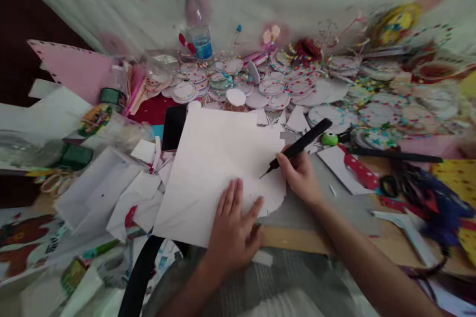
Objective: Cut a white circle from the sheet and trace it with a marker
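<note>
Right hand (pixel 302 176): grip wrapped round one black pointed tool (pixel 304 142) over one white sheet (pixel 208 163) — long axis slanted, tip toward near left. Left hand (pixel 234 225)'s flat on that sheet, grip loose — one dark slab (pixel 173 129) left of it.

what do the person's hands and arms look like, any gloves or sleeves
The left hand and right hand are bare, with no gloves, rings or watch showing. The forearms are uncovered too; no sleeves are in view.

Dim, greyish in here | white sheet (pixel 208 158), mid-dial, palest patch | shadows soft, faint | bottle (pixel 48 152) at 9 o'clock blurred, stretched | spotted cloth (pixel 156 15) at 12 hazy
</note>
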Action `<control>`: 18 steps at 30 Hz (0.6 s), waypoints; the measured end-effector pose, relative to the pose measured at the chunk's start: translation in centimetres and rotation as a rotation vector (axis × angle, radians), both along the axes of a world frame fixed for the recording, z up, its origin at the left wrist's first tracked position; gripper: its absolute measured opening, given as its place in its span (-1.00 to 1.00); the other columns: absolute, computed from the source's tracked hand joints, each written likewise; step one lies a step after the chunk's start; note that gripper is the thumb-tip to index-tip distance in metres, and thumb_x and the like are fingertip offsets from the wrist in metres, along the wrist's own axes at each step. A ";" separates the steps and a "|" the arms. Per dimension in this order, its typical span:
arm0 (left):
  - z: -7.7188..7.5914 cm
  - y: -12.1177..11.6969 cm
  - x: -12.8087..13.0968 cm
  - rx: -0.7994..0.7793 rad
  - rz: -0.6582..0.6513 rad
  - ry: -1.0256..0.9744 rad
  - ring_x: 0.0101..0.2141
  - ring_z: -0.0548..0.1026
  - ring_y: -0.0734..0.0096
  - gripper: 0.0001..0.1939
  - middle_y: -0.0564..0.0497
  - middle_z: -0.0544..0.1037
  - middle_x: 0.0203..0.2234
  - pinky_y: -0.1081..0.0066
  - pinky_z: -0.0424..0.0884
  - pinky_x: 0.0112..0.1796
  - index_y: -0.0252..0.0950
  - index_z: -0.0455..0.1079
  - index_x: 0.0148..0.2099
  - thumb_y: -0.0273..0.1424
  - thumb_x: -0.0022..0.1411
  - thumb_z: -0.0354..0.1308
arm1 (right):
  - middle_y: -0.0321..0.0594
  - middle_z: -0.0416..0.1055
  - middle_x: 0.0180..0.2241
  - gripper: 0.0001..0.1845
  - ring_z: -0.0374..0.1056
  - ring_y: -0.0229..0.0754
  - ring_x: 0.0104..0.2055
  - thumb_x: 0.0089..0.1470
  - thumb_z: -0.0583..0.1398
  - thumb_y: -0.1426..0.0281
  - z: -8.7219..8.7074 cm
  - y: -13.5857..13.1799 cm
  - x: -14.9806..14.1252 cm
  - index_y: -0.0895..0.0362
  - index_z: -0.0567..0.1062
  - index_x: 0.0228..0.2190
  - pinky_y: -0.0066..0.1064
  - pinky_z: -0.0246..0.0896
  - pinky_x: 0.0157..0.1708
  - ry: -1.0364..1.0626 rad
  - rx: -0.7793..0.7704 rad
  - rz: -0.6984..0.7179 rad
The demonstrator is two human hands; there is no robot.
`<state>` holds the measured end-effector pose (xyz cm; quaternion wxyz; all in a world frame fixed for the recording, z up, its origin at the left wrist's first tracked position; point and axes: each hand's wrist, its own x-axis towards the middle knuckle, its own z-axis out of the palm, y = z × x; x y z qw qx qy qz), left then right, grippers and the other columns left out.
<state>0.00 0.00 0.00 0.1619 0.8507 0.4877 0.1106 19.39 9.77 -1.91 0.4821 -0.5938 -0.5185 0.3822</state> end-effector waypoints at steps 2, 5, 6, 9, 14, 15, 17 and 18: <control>0.0 0.0 0.0 0.003 -0.001 -0.004 0.31 -0.21 -0.21 -0.33 -0.14 -0.43 0.36 -0.12 0.02 0.17 -0.15 0.08 0.32 -0.42 0.16 0.11 | -0.34 0.24 -0.50 -0.69 0.16 -0.27 -0.51 0.06 0.18 0.12 -0.1 -0.1 -0.5 0.09 0.27 -0.34 -0.40 0.12 -0.55 -0.023 0.020 0.030; 0.0 0.0 0.0 0.007 -0.001 -0.011 0.30 -0.21 -0.21 -0.32 -0.13 -0.43 0.36 -0.12 0.03 0.16 -0.15 0.09 0.31 -0.42 0.15 0.12 | -0.36 0.23 -0.51 -0.71 0.14 -0.28 -0.54 0.06 0.19 0.15 -0.3 -0.3 -0.9 0.08 0.26 -0.34 -0.41 0.10 -0.57 -0.057 0.036 0.048; 0.0 0.0 0.0 0.009 0.001 -0.013 0.30 -0.21 -0.21 -0.32 -0.13 -0.43 0.36 -0.12 0.03 0.16 -0.15 0.09 0.31 -0.42 0.15 0.12 | -0.37 0.22 -0.52 -0.71 0.13 -0.29 -0.55 0.05 0.19 0.16 -0.3 -0.3 -0.9 0.08 0.25 -0.34 -0.42 0.08 -0.59 -0.067 0.039 0.046; 0.0 0.1 0.0 0.016 0.006 -0.018 0.30 -0.20 -0.21 -0.32 -0.11 -0.44 0.36 -0.13 0.03 0.16 -0.15 0.11 0.30 -0.43 0.13 0.12 | -0.38 0.22 -0.53 -0.71 0.11 -0.30 -0.57 0.05 0.19 0.17 -0.3 -0.5 -0.9 0.08 0.25 -0.35 -0.43 0.05 -0.61 -0.078 0.047 0.052; 0.0 0.1 0.0 0.029 0.009 -0.016 0.30 -0.18 -0.21 -0.31 -0.08 -0.43 0.36 -0.13 0.05 0.16 -0.14 0.13 0.29 -0.42 0.10 0.15 | -0.38 0.22 -0.56 -0.70 0.12 -0.30 -0.58 0.04 0.19 0.15 -0.3 -0.4 -0.9 0.08 0.24 -0.37 -0.42 0.06 -0.61 -0.110 0.057 0.026; 0.0 0.1 0.0 0.035 0.011 -0.013 0.30 -0.18 -0.21 -0.31 -0.08 -0.43 0.36 -0.13 0.05 0.16 -0.14 0.14 0.29 -0.42 0.10 0.16 | -0.39 0.22 -0.57 -0.69 0.12 -0.30 -0.59 0.04 0.19 0.14 -0.4 -0.3 -1.0 0.08 0.24 -0.38 -0.42 0.06 -0.62 -0.111 0.058 0.011; 0.0 0.0 0.0 0.048 0.014 -0.008 0.30 -0.18 -0.20 -0.30 -0.08 -0.42 0.36 -0.14 0.05 0.16 -0.14 0.13 0.29 -0.42 0.09 0.16 | -0.40 0.21 -0.59 -0.68 0.12 -0.30 -0.59 0.03 0.19 0.13 -0.5 -0.2 -1.1 0.08 0.23 -0.39 -0.42 0.07 -0.62 -0.098 0.073 -0.015; 0.0 -0.1 0.1 0.056 0.016 -0.005 0.30 -0.18 -0.20 -0.30 -0.08 -0.42 0.36 -0.14 0.05 0.16 -0.14 0.13 0.29 -0.43 0.09 0.16 | -0.40 0.21 -0.59 -0.68 0.12 -0.29 -0.59 0.03 0.19 0.13 -0.6 -0.1 -1.1 0.07 0.23 -0.40 -0.42 0.07 -0.62 -0.090 0.081 -0.024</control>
